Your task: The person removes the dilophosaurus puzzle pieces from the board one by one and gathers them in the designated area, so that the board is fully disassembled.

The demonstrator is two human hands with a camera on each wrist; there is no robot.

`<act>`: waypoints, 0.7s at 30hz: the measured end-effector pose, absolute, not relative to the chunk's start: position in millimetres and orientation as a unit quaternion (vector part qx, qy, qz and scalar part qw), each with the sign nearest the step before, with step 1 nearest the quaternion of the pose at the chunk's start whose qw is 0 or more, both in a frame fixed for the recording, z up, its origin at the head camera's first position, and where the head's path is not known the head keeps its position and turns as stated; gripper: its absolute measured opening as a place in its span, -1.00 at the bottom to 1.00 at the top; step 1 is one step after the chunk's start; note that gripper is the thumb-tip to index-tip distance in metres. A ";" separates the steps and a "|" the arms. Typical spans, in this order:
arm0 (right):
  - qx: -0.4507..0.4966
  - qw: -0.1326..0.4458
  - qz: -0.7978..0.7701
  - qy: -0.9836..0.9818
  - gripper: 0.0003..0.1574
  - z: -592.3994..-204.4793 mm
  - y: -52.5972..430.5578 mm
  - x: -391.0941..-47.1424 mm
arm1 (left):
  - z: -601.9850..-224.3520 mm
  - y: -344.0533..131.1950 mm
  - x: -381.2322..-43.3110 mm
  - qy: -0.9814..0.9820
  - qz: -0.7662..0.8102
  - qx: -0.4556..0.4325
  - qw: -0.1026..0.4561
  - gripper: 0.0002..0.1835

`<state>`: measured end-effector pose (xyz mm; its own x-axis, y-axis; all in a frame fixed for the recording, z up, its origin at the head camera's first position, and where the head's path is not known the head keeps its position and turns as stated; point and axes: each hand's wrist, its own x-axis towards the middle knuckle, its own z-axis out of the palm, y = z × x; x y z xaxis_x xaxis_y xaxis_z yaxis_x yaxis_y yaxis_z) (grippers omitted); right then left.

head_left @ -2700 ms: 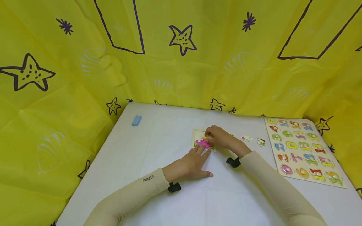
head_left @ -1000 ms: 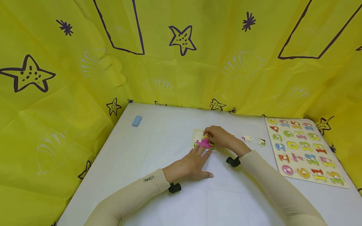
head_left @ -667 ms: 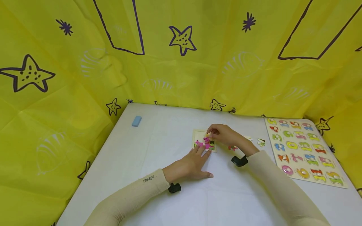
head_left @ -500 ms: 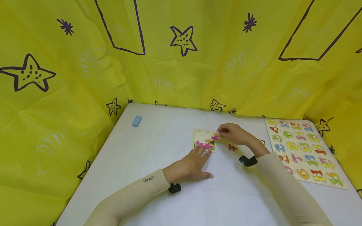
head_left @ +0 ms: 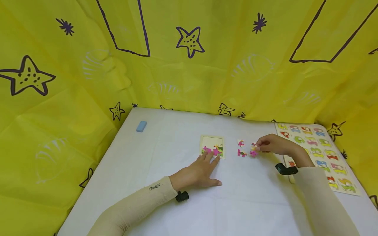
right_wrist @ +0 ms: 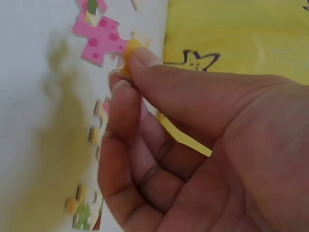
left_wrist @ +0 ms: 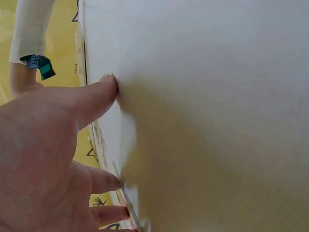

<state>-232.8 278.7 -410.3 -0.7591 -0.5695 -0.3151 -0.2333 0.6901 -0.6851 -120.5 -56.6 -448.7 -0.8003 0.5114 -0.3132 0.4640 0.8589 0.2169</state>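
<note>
A pink spotted jigsaw piece [right_wrist: 99, 42] with a yellow end is pinched between the thumb and index finger of my right hand [head_left: 276, 145], right of the puzzle tray. The small wooden puzzle tray [head_left: 202, 144] holds a few joined pieces [head_left: 218, 150] along its front and right; its back left shows bare wood. My left hand [head_left: 201, 171] lies with spread, straight fingers on the tray's front edge, covering part of the pink picture. Two loose jigsaw pieces, a pink one [head_left: 241, 143] and a red-and-green one [head_left: 241, 153], lie between tray and right hand.
A large number board [head_left: 339, 159] with coloured numerals lies at the table's right, partly behind the right forearm. A light blue block [head_left: 141, 126] sits at the back left. Yellow patterned cloth [head_left: 189, 82] hangs around the white table [head_left: 171, 131].
My right hand has lifted the pink and yellow jigsaw piece out of the tray and carried it right, to the loose pieces. My left hand has stayed on the tray edge.
</note>
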 end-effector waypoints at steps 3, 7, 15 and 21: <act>-0.218 0.282 -0.320 0.878 -0.82 -412.4 290.4 -231.1 | -447.4 -56.1 -120.4 0.946 0.065 0.260 0.182 0.09; -0.222 0.297 -0.324 0.870 -0.81 -416.8 293.0 -227.3 | -447.5 -56.0 -120.2 0.946 0.064 0.261 0.181 0.09; -0.223 0.236 -0.295 0.899 -0.88 -427.1 284.7 -220.3 | -448.1 -55.4 -120.7 0.946 0.064 0.260 0.182 0.09; -0.196 0.203 -0.241 0.929 -0.89 -426.1 276.9 -210.6 | -448.0 -56.1 -120.5 0.946 0.064 0.259 0.182 0.09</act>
<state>-210.6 276.9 -426.1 -0.8403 -0.4623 -0.2832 -0.2664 0.8071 -0.5269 -120.5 -56.1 -448.0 -0.7998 0.5134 -0.3111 0.4672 0.8578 0.2144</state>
